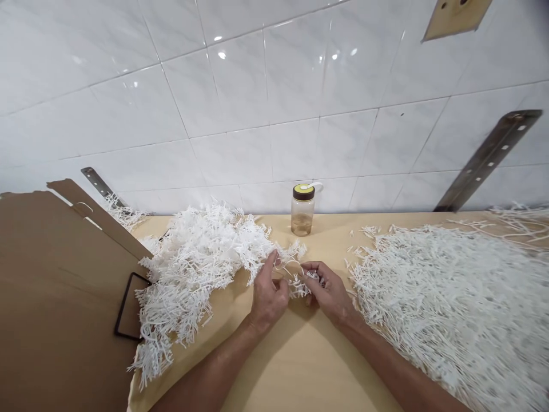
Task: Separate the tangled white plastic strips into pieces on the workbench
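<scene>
My left hand (269, 294) is closed, its fingers curled and index finger raised, at one end of a thin white string (291, 263) that loops across to my right hand. My right hand (329, 290) pinches a small bunch of short white strands (300, 286) between thumb and fingers. Part of the bunch hides behind those fingers. Both hands are just above the tabletop, a short gap apart. Left of them lies a heap of tufted white strands (193, 257), close to my left fingertips. On the right spreads a wide pile of loose, straighter white strands (446, 297).
A clear bottle (302, 217) with a yellow-and-dark lid stands near the tiled wall (295, 149). At left is a cardboard box (55, 297), with a black wire frame (124, 309) beside it. Longer white strings (514, 226) lie at the back right of the wooden table (291, 366).
</scene>
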### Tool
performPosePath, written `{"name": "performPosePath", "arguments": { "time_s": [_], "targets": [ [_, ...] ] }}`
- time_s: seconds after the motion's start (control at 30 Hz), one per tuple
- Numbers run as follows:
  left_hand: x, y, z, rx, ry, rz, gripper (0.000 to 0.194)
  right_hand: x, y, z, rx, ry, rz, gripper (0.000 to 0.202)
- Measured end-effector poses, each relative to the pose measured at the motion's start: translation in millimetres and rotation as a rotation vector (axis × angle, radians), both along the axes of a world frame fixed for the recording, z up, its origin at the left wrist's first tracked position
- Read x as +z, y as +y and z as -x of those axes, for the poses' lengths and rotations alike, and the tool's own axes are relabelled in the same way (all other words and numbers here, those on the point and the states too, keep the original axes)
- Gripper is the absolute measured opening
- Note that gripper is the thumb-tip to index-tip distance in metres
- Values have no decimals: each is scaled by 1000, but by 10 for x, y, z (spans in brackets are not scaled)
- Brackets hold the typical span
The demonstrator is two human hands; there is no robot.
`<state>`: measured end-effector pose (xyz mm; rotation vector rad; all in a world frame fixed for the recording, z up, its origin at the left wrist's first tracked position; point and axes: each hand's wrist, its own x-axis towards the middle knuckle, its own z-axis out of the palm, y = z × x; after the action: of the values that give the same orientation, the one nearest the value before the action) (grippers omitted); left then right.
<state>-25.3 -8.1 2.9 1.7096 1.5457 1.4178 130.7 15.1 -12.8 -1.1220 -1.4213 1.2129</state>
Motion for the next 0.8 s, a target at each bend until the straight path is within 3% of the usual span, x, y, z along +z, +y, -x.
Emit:
{"name": "performPosePath", "arguments": {
  "time_s": [0.13, 0.2, 0.3, 0.57, 0.67, 0.8],
  "targets": [
    [39, -103, -68, -178, 124, -72, 63, -7, 60, 12, 4, -1, -138, 54],
    [73, -136, -79, -220, 200, -106, 65, 10, 77, 12, 63, 5, -133, 48],
    [121, -120, -40, -175, 257, -140, 67, 45, 70, 11, 93, -70, -128, 32],
    [457, 107, 371, 151, 62, 10, 67, 88, -34, 27, 62, -176, -103, 35],
    [567, 140, 470, 122, 42, 140, 73, 115, -54, 18, 133, -145, -101, 35],
    [794, 106, 589, 46, -120, 348, 74, 80, -37, 5, 87, -27, -36, 36]
  ]
}}
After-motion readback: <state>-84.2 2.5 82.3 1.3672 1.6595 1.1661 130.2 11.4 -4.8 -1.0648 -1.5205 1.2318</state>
